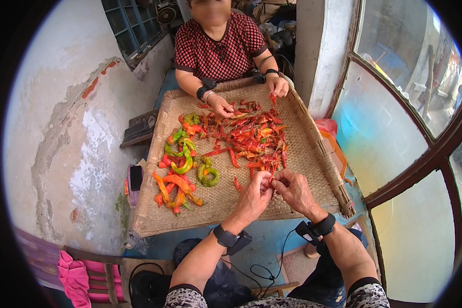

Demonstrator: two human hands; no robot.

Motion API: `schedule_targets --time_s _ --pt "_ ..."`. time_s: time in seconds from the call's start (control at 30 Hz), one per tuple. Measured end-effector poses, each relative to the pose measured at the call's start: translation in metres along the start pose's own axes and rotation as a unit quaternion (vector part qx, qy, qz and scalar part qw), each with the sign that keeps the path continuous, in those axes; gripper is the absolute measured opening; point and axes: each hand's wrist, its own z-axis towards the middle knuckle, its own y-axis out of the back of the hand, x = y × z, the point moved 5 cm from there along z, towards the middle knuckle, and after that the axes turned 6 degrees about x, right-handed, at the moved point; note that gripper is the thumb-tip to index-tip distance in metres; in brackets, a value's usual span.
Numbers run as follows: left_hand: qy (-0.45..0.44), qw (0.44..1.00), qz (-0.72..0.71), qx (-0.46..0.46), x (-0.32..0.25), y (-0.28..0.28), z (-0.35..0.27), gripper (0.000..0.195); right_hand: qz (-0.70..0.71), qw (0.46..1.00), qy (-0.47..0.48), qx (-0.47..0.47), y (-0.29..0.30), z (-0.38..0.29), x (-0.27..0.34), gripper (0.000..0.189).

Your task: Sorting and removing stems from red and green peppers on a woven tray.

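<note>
Near the front of a woven tray (308, 169), my left hand (256, 192) and my right hand (293, 189) meet with their fingertips around a small red chili pepper (271, 179). Just beyond them lies a heap of dried red chili peppers (254, 134). Fresh green peppers (183, 161), curled in shape, lie on the tray's left side, along with orange peppers (177, 184) and red ones. A curled green pepper (208, 175) rests between those and the heap. Part of the pepper at my fingers is hidden by them.
Across the tray sits a person (219, 50) whose hands hold chili peppers over the far edge. A phone (136, 178) lies beside the tray's left rim. An orange plastic container (337, 152) stands to the right, near a glazed frame. Cables hang below the tray by my legs.
</note>
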Motion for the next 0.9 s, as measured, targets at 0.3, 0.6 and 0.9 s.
schedule_targets --time_s 0.3,0.6,0.9 --pt "-0.007 0.999 0.023 0.022 -0.006 -0.004 0.001 0.03 0.04 0.999 0.002 -0.03 0.007 0.0 -0.01 0.009" --pt "0.012 0.998 0.033 0.059 -0.006 -0.011 0.002 0.022 0.034 0.999 -0.017 -0.024 0.014 -0.005 -0.003 0.011" --pt "-0.016 0.996 0.042 0.077 -0.004 -0.016 0.003 0.014 0.045 0.998 -0.003 -0.031 0.016 -0.006 -0.003 0.011"
